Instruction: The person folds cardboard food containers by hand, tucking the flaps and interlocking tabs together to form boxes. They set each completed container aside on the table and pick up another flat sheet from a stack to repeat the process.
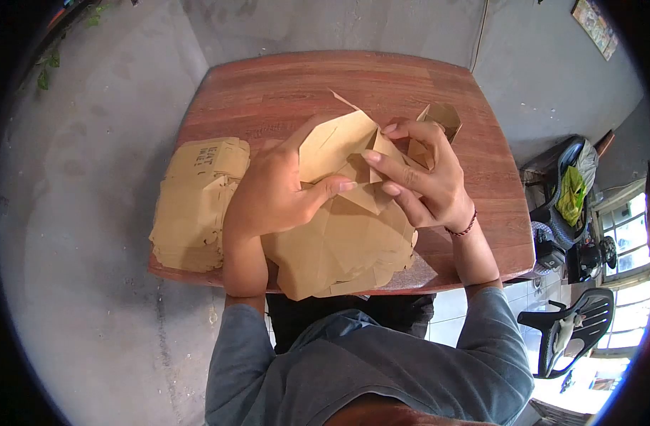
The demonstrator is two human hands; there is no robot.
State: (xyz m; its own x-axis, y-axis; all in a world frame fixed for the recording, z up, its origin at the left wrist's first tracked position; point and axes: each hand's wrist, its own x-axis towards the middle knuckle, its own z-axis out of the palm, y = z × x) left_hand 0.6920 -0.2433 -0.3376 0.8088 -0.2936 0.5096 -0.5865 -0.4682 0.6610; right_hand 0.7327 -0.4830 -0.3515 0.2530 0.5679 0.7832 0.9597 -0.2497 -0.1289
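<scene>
Between my hands is a partly folded brown cardboard box (333, 148), raised over the table, with one flap sticking up at its far side. My left hand (272, 186) grips its left side, thumb pressed on the near panel. At the right, the fingers and thumb of my right hand (428, 174) pinch a folded edge and corner flap. Under the box, flat cardboard blanks (339, 245) lie in a pile at the table's front edge. Just beyond my right hand stands a folded cardboard box (442, 117), partly hidden by my fingers.
A stack of flat cardboard blanks (197, 202) with handwriting on top sits on the left of the wooden table (289, 82). Grey walls (325, 28) rise behind and to the left. A black plastic chair (581, 323) and a chair with bags (572, 195) stand at right.
</scene>
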